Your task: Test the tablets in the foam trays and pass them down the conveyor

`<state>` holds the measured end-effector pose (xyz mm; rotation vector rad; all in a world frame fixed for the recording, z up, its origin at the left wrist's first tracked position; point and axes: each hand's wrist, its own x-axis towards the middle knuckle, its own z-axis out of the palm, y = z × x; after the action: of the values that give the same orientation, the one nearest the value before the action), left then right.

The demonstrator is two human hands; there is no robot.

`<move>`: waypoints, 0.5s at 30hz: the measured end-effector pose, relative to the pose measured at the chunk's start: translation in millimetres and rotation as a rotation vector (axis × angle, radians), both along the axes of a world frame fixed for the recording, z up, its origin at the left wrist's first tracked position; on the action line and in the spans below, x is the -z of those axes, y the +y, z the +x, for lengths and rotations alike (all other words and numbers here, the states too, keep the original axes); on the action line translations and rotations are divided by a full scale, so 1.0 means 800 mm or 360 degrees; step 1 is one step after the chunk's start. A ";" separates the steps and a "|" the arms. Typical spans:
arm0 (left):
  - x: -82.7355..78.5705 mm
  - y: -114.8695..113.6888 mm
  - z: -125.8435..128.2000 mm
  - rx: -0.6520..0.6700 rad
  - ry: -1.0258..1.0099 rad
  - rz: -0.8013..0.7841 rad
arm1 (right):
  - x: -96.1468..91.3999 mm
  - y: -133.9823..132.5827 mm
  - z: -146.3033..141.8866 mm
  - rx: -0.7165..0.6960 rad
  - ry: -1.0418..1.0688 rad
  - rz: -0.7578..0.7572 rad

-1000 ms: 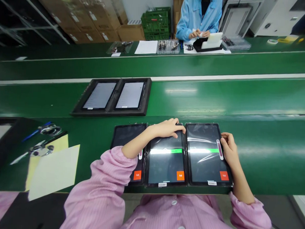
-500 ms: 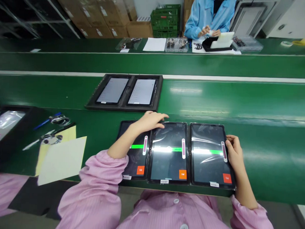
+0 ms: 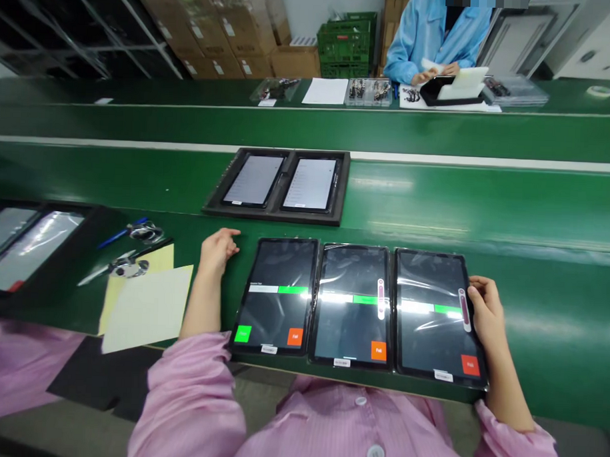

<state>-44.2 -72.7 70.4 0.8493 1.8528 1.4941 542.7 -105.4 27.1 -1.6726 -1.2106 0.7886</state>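
Observation:
Three dark tablets in clear film lie side by side at the near edge of the bench. My left hand [image 3: 218, 251] is off to the left of the left tablet [image 3: 277, 311], index finger pointing out, other fingers loosely curled, holding nothing. That tablet shows a green square and an orange "Fail" square. The middle tablet [image 3: 350, 330] has a slider bar and an orange square. At the upper right edge of the right tablet [image 3: 431, 343], my right hand [image 3: 487, 311] grips the side, thumb against the rim; its fingertips are partly hidden.
A black tray [image 3: 280, 217] holding two lit tablets lies farther back. Left are papers [image 3: 149, 310], pens [image 3: 119, 235] and another black tray [image 3: 92, 238], beside a co-worker's pink sleeve [image 3: 25, 359]. Across the bench sits a person in blue [image 3: 408, 49].
My left hand has moved left, from above the left and middle tablets to beside the left one. The left tablet's slider is gone. My right hand stays at the right tablet's edge.

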 end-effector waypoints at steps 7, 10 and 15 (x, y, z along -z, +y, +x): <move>0.018 -0.077 0.002 0.0059 -0.0372 0.0349 | 0.002 0.002 0.004 0.0029 0.0007 0.0024; 0.032 -0.119 0.009 0.0521 -0.0519 0.0295 | -0.001 0.003 0.005 0.0037 -0.0010 0.0006; 0.053 -0.174 0.022 0.1114 -0.0418 -0.0073 | -0.006 0.004 0.004 0.0043 -0.0049 0.0012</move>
<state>-26.8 -211.8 27.7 1.0744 1.2077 1.0475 545.8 -102.2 31.7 -1.6971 -1.2083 0.7437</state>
